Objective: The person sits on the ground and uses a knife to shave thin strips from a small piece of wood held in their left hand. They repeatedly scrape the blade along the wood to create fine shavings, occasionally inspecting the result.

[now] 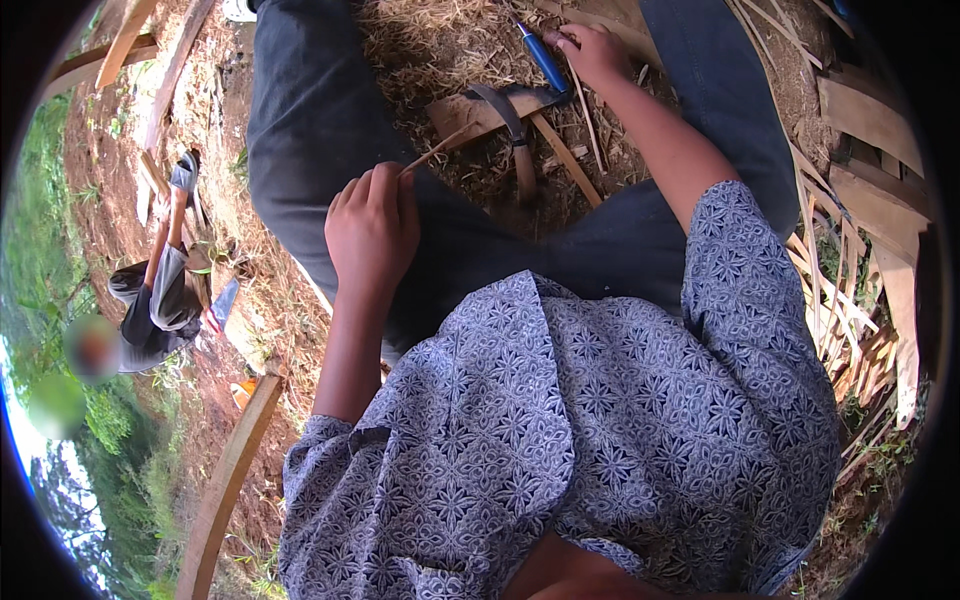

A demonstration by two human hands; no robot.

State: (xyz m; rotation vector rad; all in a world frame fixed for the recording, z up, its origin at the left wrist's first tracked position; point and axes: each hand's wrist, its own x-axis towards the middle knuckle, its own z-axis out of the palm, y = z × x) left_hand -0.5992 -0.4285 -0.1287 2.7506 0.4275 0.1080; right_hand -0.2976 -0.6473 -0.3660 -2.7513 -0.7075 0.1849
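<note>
Left hand: holding a thin brown wooden stick.
Right hand: resting near a long blue handle; grip unclear.

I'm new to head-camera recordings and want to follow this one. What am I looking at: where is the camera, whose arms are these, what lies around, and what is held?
There is no robot here, just a person's bare hands. The single picture comes from a wide fisheye camera on that person's head, looking down, so straight edges bend near the rim. The patterned shirt and dark trousers are the wearer's own. The left hand holds a thin strip. The right hand is beside a blue-handled tool; its grip is unclear. Between the legs lie a curved-bladed tool, a flat wooden piece and pale shavings. Another person sits at far left.
</note>
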